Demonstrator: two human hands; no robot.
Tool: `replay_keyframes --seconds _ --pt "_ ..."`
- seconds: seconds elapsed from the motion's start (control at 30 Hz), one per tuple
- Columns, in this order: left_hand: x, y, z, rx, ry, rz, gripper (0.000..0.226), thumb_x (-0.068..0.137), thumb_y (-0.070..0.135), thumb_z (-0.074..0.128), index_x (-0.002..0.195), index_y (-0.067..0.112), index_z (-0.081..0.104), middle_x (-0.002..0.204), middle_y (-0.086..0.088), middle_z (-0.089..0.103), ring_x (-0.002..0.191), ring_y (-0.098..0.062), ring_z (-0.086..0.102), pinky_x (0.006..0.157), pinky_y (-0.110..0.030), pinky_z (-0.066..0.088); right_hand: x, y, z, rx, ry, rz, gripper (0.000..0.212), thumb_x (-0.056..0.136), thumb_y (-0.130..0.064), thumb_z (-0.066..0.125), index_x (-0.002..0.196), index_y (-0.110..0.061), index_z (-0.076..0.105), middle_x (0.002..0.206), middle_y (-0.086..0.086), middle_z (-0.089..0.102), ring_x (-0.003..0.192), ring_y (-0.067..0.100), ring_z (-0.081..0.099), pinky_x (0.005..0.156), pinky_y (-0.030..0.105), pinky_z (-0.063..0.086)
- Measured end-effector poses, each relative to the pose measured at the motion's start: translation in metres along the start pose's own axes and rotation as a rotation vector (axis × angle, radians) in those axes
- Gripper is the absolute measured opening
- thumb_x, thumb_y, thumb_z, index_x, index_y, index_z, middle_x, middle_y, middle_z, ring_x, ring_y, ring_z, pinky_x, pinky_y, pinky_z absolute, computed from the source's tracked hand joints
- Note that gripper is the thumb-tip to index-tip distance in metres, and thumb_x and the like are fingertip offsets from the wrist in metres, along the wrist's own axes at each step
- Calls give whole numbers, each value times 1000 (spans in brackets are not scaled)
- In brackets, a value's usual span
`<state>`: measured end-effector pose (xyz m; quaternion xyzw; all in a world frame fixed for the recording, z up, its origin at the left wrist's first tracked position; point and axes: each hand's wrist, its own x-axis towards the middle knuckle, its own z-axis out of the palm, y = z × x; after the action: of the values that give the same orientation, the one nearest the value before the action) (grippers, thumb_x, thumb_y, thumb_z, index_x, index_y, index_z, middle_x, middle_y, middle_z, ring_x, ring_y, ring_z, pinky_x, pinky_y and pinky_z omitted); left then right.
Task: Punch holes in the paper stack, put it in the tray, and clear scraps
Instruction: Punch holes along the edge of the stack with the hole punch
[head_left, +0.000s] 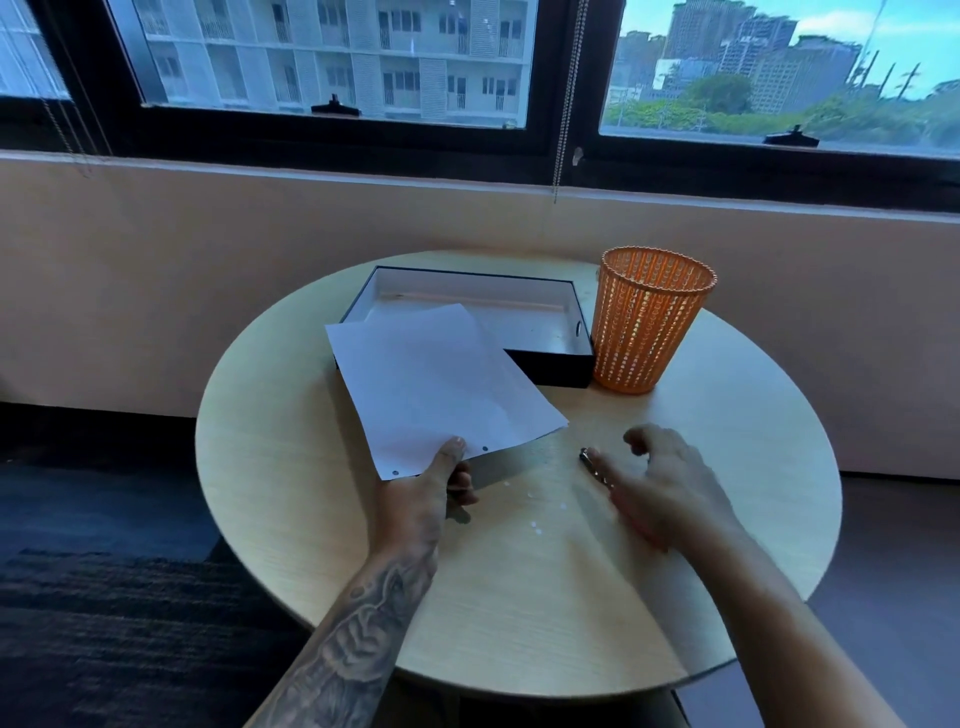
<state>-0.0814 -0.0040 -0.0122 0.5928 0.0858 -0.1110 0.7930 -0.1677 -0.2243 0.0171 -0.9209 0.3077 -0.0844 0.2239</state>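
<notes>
Holding paper stack (434, 387) over tray (550, 358), left hand (423, 493)

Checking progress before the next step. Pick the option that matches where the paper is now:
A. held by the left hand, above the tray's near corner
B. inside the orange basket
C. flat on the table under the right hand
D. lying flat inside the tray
A: the left hand pinches the punched edge of the paper, whose far end overlaps the near corner of the tray.
</notes>
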Motion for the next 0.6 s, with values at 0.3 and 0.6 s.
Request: replay_keyframes --seconds 0.3,0.6 --pt "-4 2 -11 -30 -23 -33 25 83 21 78 75 -1 70 56 -7 63 46 -22 60 40 -27 43 25 -53 2 738 -504 198 59 94 -63 52 102 -6 64 83 10 73 51 14 52 47 25 32" --pt "-6 3 -12 -21 15 -38 26 83 22 77 69 4 68 56 -7 61 41 -22 57 48 -30 43 24 -53 11 789 -423 33 21 98 -18 59 78 -13 57 60 0 52 43 9 36 42 22 22"
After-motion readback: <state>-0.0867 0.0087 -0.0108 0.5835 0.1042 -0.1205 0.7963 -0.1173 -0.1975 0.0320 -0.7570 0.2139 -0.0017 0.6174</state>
